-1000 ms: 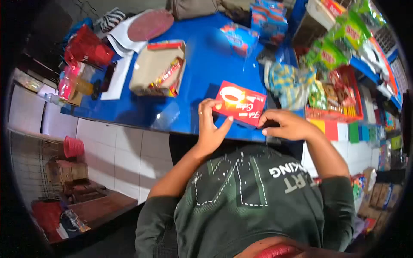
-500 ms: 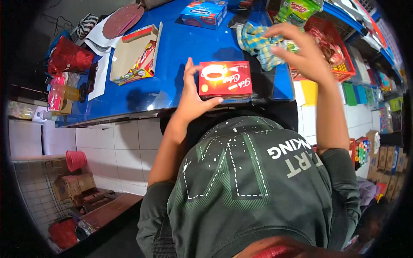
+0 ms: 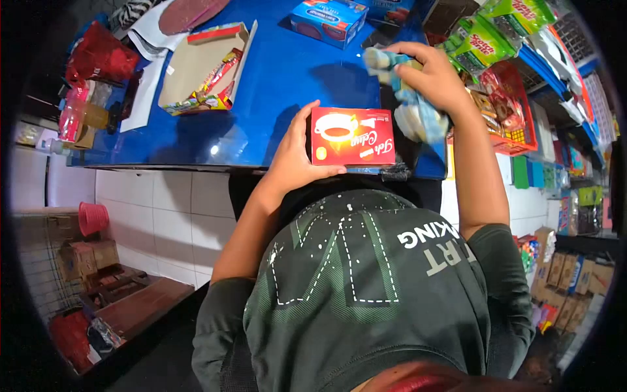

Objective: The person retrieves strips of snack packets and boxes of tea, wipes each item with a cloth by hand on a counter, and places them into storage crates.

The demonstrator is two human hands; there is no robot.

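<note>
A red tea box (image 3: pixel 356 138) with a cup printed on it is at the table's near edge. My left hand (image 3: pixel 294 153) grips its left side, the thumb along the lower edge and the fingers behind. To the upper right, my right hand (image 3: pixel 431 75) is closed on a checked cloth (image 3: pixel 421 117) in blue, yellow and white, which hangs below the fingers and is blurred by motion. The cloth is to the right of the tea box, apart from it.
An open carton (image 3: pixel 171 85) with a few sachets lies on the blue table (image 3: pixel 261 85). Blue boxes (image 3: pixel 328 21) stand at the back. On the right are green scrub-sponge packs (image 3: pixel 480 42) and a red basket (image 3: pixel 526 127). A pink bucket (image 3: pixel 93 218) is at lower left.
My right hand has come down onto the cloth, closed on it and lifted it. My left hand still holds the tea box. The whole view has shifted slightly.
</note>
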